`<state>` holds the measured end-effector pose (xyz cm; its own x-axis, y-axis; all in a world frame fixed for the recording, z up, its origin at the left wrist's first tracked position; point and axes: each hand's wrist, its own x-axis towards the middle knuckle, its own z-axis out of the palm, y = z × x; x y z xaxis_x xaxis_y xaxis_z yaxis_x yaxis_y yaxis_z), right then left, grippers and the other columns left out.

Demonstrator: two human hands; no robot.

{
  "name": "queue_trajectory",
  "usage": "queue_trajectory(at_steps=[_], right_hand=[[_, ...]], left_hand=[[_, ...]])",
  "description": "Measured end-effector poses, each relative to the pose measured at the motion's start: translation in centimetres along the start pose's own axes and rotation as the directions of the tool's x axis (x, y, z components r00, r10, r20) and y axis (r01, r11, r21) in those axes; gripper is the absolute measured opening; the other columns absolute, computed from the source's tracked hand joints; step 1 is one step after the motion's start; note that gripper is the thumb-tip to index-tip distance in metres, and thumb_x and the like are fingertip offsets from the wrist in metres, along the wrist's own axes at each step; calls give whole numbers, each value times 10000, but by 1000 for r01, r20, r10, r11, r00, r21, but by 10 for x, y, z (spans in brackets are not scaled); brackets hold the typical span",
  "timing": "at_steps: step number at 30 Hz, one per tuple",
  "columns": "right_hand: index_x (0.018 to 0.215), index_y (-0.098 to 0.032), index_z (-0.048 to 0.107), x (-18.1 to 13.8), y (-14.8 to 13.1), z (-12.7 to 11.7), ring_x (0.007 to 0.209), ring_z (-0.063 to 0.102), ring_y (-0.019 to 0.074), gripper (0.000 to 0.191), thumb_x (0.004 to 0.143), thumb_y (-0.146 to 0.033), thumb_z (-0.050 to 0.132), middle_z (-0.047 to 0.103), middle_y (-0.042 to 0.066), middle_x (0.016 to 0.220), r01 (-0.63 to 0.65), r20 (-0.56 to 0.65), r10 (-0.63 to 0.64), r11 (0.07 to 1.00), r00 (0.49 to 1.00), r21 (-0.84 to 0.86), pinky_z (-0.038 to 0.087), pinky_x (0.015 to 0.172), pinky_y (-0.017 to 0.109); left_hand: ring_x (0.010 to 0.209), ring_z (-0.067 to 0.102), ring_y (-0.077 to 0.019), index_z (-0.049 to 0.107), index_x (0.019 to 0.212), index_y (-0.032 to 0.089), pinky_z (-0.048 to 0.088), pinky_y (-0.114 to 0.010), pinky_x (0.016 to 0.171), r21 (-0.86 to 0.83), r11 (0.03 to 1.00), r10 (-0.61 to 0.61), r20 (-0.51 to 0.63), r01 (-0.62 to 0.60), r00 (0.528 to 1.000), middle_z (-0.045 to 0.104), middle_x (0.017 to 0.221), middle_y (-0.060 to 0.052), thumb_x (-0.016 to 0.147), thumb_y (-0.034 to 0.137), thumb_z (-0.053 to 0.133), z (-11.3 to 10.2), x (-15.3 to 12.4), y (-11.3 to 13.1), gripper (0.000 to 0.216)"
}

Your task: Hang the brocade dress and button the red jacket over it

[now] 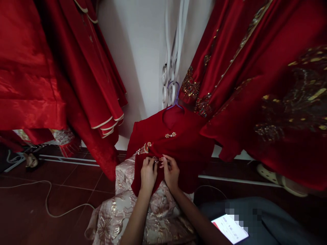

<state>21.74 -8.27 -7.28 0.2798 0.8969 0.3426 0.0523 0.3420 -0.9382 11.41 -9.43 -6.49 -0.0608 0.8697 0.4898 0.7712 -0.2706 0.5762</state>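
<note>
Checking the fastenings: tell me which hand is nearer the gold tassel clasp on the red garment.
Left. The left hand lies just below the gold tassel clasp; the right hand is below it and further right, both on the red garment.

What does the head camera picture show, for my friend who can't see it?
Two hands, the left hand and right hand, pinch the front of a red top with gold clasps, hung on a purple hanger. Pale gold-patterned fabric lies beneath it, and long red dresses hang on both sides against a white wall.
</note>
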Motion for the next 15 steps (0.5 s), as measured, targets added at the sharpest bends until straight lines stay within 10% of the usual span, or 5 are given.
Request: queue_trajectory(at_steps=[15], right_hand=[[1022, -187, 528, 1, 12, 0, 774, 614, 142, 261, 837, -370, 516, 617, 72, 949, 37, 58, -33, 996, 998, -85, 540, 627, 263]], left_hand=[[750, 576, -135, 558, 867, 181, 465, -264, 729, -293, 954, -98, -76, 71, 992, 611, 825, -25, 830, 259, 511, -3, 0, 0, 98]])
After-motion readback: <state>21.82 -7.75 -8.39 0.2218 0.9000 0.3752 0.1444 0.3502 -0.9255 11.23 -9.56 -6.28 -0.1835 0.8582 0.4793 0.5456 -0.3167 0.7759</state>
